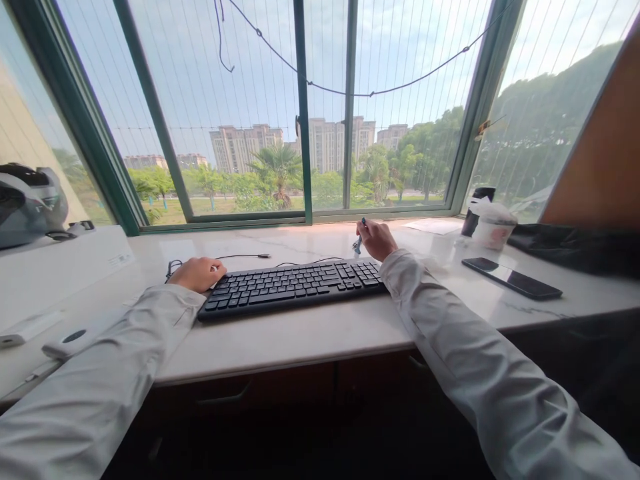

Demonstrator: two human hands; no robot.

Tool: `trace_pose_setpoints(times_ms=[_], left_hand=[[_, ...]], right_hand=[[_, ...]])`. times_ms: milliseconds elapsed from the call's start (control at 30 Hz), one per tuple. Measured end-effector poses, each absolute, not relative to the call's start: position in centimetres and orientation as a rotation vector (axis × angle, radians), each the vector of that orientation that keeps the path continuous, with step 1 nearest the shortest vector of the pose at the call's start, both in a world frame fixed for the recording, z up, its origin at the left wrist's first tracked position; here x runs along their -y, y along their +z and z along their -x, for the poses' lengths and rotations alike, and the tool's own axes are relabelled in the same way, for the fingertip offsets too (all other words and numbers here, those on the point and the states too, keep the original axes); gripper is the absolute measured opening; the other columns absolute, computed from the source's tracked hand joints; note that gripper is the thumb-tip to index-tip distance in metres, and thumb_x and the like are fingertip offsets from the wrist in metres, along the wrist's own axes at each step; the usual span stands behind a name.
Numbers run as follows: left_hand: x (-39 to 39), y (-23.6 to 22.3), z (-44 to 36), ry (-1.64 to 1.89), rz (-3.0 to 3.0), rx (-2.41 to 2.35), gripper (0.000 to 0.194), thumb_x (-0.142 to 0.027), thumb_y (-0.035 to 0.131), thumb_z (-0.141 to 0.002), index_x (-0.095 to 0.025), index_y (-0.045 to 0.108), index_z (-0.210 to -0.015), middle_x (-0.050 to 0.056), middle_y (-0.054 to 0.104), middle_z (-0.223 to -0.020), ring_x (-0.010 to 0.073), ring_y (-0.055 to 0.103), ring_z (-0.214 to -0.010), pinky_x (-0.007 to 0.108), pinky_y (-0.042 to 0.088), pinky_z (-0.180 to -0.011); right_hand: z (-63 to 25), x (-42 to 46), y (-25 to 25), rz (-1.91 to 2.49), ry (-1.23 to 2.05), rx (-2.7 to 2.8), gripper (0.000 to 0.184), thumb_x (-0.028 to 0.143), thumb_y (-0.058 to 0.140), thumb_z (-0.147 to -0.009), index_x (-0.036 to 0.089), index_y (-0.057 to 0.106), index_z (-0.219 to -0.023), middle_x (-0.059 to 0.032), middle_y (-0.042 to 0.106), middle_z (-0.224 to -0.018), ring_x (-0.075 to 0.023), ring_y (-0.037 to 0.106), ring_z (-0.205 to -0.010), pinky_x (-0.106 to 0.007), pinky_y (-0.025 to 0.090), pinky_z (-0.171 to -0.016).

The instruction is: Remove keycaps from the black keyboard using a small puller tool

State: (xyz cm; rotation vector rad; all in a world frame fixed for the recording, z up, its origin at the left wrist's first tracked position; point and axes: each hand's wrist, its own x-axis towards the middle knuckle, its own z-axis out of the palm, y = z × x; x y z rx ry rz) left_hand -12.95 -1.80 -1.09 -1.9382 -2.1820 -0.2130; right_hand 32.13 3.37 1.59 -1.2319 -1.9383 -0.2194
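A black keyboard (290, 288) lies slightly aslant on the white marble-look counter. My left hand (196, 274) is closed at its far left corner, with the thumb side against the keyboard's end; the other fingertips are hidden. Beyond the number pad, my right hand (377, 239) pinches a small, slim blue-grey tool (359, 244). That tool points down toward the counter just behind the keyboard, and its exact kind is too small to make out.
A thin cable (245, 256) runs behind the keyboard. To the right lie a black phone (511, 277), a white plastic-wrapped container (493, 227) and a dark bottle (477, 210). On the left are a white box (75, 267) and a helmet (30, 203). Windows stand behind the counter (300, 347).
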Motion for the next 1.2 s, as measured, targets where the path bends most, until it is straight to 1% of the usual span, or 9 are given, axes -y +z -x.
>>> trace_pose_setpoints(times_ms=[167,333,433,600,733,833,967,1067,1200], left_hand=[[1.6,-1.2,13.1,-0.193,1.961,2.177,0.035,-0.044,0.042,-0.079,-0.029,0.072,-0.088,0.008,0.071,-0.096,0.0309,0.063,-0.089,0.035,0.046,-0.077],[1.5,-1.2,13.2,-0.204,1.980,2.171,0.038,-0.043,0.040,-0.081,-0.027,0.073,-0.091,0.009,0.071,-0.097,0.0315,0.063,-0.092,0.035,0.046,-0.079],[1.5,-1.2,13.3,-0.228,1.972,2.180,0.037,-0.044,0.042,-0.081,-0.027,0.073,-0.093,0.010,0.071,-0.098,0.0313,0.063,-0.093,0.035,0.046,-0.080],[1.5,-1.2,13.4,-0.238,1.985,2.176,0.037,-0.045,0.044,-0.079,-0.026,0.073,-0.093,0.010,0.071,-0.098,0.0317,0.063,-0.093,0.036,0.046,-0.080],[1.5,-1.2,13.3,-0.236,1.969,2.175,0.037,-0.045,0.044,-0.079,-0.027,0.073,-0.091,0.008,0.072,-0.096,0.0302,0.064,-0.090,0.034,0.047,-0.079],[1.4,-1.2,13.3,-0.220,1.961,2.174,0.038,-0.045,0.043,-0.079,-0.028,0.074,-0.091,0.007,0.072,-0.095,0.0290,0.064,-0.089,0.032,0.047,-0.077],[1.3,-1.3,13.5,-0.197,1.973,2.172,0.039,-0.046,0.041,-0.079,-0.028,0.073,-0.091,0.008,0.072,-0.096,0.0294,0.064,-0.090,0.031,0.046,-0.075],[1.3,-1.4,13.6,-0.204,1.986,2.155,0.038,-0.045,0.041,-0.079,-0.028,0.073,-0.091,0.008,0.072,-0.095,0.0295,0.064,-0.089,0.032,0.046,-0.075],[1.4,-1.4,13.5,-0.189,2.002,2.129,0.037,-0.044,0.040,-0.080,-0.028,0.073,-0.087,0.008,0.072,-0.091,0.0292,0.064,-0.088,0.032,0.046,-0.075]], right_hand=[[-31.4,-2.9,1.5,1.166,-0.154,1.975,0.039,0.034,0.030,-0.099,0.019,0.058,-0.076,-0.0033,0.063,-0.065,-0.0161,0.056,-0.061,-0.027,0.037,-0.070],[-30.9,-2.7,1.4,1.135,-0.094,2.000,0.039,0.036,0.031,-0.100,0.018,0.058,-0.077,-0.0014,0.059,-0.059,-0.0143,0.053,-0.055,-0.027,0.038,-0.068],[-31.2,-2.7,1.5,1.121,-0.013,2.053,0.040,0.036,0.030,-0.100,0.018,0.059,-0.078,-0.0001,0.057,-0.055,-0.0140,0.054,-0.055,-0.026,0.038,-0.068],[-32.8,-2.8,2.2,0.995,0.211,2.135,0.042,0.042,0.036,-0.098,0.017,0.064,-0.079,-0.0005,0.059,-0.061,-0.0138,0.056,-0.062,-0.025,0.040,-0.069],[-33.8,-3.6,2.1,0.938,0.371,2.145,0.046,0.048,0.037,-0.096,0.016,0.066,-0.083,-0.0006,0.056,-0.064,-0.0138,0.052,-0.063,-0.027,0.039,-0.066],[-34.0,-4.6,1.5,0.883,0.486,2.198,0.047,0.050,0.035,-0.096,0.015,0.065,-0.082,-0.0003,0.052,-0.065,-0.0134,0.048,-0.062,-0.027,0.038,-0.063],[-33.8,-5.3,0.8,0.847,0.635,2.207,0.044,0.048,0.037,-0.095,0.016,0.061,-0.079,0.0005,0.048,-0.063,-0.0129,0.044,-0.059,-0.026,0.036,-0.058],[-33.8,-5.2,0.9,0.912,0.758,2.162,0.039,0.045,0.039,-0.095,0.015,0.060,-0.080,0.0001,0.048,-0.064,-0.0125,0.043,-0.059,-0.025,0.035,-0.056],[-34.1,-5.3,1.0,1.005,0.762,2.125,0.035,0.041,0.041,-0.094,0.015,0.060,-0.079,0.0001,0.050,-0.065,-0.0119,0.044,-0.060,-0.025,0.035,-0.057]])
